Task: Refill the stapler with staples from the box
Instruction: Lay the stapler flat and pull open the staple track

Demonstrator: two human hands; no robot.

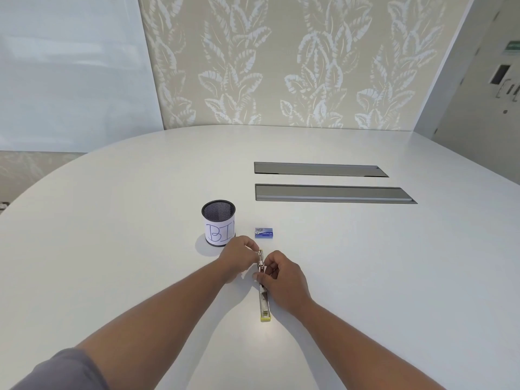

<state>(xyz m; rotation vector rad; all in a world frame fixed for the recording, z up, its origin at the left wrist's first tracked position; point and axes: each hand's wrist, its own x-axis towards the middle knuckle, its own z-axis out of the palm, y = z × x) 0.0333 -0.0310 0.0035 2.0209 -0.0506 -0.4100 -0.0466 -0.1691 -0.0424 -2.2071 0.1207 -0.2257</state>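
Both hands on the opened stapler (pixel 264 294)
Left hand (pixel 238 256) and right hand (pixel 281 274) fingers pinch its far end; staple box (pixel 264 232) lies closed just beyond, mesh cup (pixel 218 222) at left.

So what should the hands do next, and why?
Probably reach the right hand to the blue staple box just beyond the stapler. The stapler lies opened flat under both hands, left hand steadying its far end, and the box looks closed.

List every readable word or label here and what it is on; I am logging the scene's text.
"BI", handwritten, then a letter cut off at the edge: paper label on the mesh cup.
Staple box: print too small to read.
Green wall sign: blurred, unreadable.
Stapler: no text visible.
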